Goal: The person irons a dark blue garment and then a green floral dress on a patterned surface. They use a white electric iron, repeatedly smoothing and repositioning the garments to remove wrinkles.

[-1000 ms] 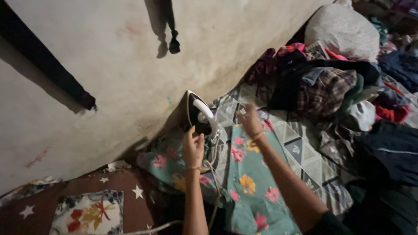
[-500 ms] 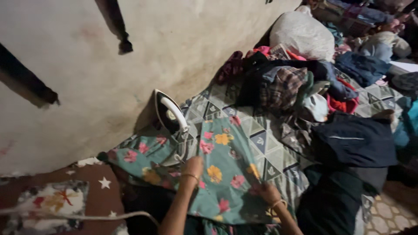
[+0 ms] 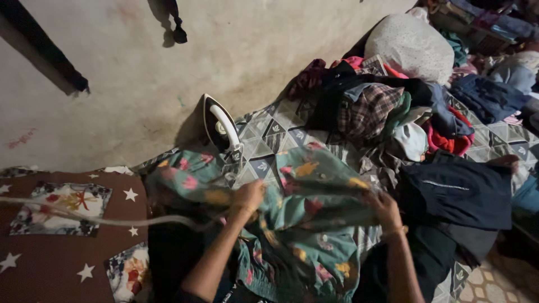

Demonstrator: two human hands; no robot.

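Note:
A teal cloth with pink and yellow flowers (image 3: 306, 224) is lifted and bunched over a patterned sheet (image 3: 269, 132). My left hand (image 3: 249, 195) grips its left part, fingers closed in the fabric. My right hand (image 3: 383, 207) grips its right edge; a bangle shows on that wrist. A black and white iron (image 3: 219, 130) stands upright on its heel against the wall, just beyond the cloth. Its pale cord (image 3: 95, 216) runs left across the view.
A heap of mixed clothes (image 3: 387, 112) and a white sack (image 3: 412, 45) lie at the back right. A dark folded garment (image 3: 460, 191) rests to the right. A brown mat with white stars (image 3: 67, 247) covers the floor at the left. The wall (image 3: 112, 84) rises behind.
The floral cloth lay flat on the sheet; both hands have now pulled it up and toward me, bunching it. The iron has stayed upright by the wall.

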